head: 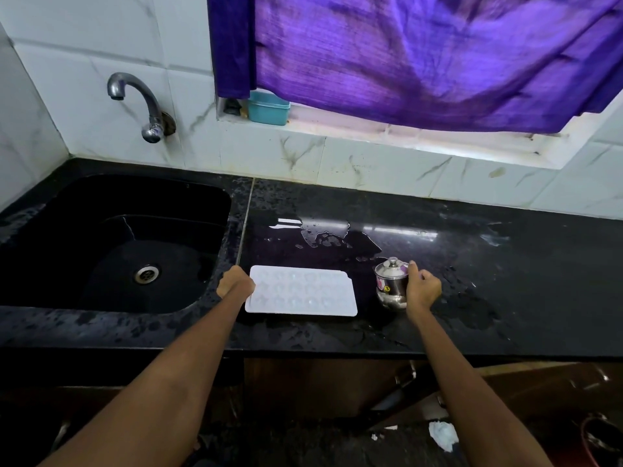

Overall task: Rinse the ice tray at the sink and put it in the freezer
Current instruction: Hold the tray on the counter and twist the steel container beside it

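Note:
A white ice tray (pixel 301 290) lies flat on the wet black counter (pixel 472 264), just right of the black sink (pixel 111 244). My left hand (pixel 236 282) is at the tray's left end with fingers curled over its edge. My right hand (pixel 423 288) is at a small lidded steel pot (pixel 391 283) right of the tray, fingers curled against its side. A curved metal tap (pixel 141 102) sticks out of the tiled wall above the sink; no water runs from it.
Water pools on the counter behind the tray. A teal box (pixel 269 107) sits on the window ledge under a purple curtain (pixel 421 55). Below the counter are brown cabinet doors (pixel 320 385), and crumpled white paper (pixel 443 434) lies on the floor.

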`<state>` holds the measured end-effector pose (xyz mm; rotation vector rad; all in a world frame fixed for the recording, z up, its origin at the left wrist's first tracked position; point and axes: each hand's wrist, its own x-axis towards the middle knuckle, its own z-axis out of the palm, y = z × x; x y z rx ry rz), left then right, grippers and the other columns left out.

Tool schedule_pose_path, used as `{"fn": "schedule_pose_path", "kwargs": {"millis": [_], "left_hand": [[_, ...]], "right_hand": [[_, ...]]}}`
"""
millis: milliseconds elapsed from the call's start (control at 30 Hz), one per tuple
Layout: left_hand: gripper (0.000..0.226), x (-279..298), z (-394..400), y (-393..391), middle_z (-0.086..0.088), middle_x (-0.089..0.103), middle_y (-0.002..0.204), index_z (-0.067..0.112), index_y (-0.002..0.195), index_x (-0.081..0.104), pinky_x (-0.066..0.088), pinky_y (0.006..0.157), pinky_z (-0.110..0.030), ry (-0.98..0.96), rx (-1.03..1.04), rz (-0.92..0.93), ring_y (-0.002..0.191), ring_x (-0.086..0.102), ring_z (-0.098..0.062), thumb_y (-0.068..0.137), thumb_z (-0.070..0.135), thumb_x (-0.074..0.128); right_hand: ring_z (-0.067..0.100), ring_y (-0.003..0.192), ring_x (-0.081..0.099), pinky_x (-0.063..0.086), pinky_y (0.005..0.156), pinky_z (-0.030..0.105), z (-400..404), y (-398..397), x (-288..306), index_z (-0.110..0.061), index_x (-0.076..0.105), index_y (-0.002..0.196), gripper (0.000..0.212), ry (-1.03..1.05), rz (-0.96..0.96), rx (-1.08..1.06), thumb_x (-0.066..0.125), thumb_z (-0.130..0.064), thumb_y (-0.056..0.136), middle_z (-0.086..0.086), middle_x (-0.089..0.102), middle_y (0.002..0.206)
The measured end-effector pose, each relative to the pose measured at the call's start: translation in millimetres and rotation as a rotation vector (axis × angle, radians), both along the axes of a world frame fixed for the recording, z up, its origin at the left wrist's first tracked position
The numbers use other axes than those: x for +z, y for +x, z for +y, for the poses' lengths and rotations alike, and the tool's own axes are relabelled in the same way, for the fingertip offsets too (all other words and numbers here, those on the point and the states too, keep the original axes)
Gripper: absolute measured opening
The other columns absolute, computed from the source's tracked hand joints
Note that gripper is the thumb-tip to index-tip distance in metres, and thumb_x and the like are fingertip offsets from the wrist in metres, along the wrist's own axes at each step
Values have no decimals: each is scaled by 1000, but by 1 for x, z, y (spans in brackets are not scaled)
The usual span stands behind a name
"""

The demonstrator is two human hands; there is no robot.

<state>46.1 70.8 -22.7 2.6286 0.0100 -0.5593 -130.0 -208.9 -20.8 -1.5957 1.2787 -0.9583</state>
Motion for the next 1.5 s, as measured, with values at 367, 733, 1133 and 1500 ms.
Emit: {"fn": "schedule_pose_path", "kwargs": {"millis": [367,733,1133,1500], "left_hand": [[43,-5,0,0,-18,53,137,1,130,53,46,100,-40,9,40,3,125,53,-33,90,15,61],[41,-5,-2,-1,-18,54,136,1,128,54,46,99,-41,16,48,9,123,54,-34,90,14,61],[44,-7,-2,1,-17,52,137,3,130,53,46,99,-41,1,53,15,125,53,-34,89,16,63],[49,-10,2,2,-18,53,136,1,130,51,46,99,-42,-43,74,42,124,53,-35,88,23,66]], "right_hand": [[12,51,34,30,51,30,5,-4,-36,-1,53,62,42,150,-134,-158,49,-26,95,2,41,51],[41,94,60,46,83,45,-2,2,-33,11,59,93,45,160,-35,-169,43,-31,98,31,64,100],[34,111,47,35,93,45,20,3,-20,-3,56,103,29,-473,209,-21,47,-28,93,18,56,109],[36,88,60,43,76,40,55,34,-39,6,62,96,16,-327,282,482,48,-2,91,26,66,90]]}}
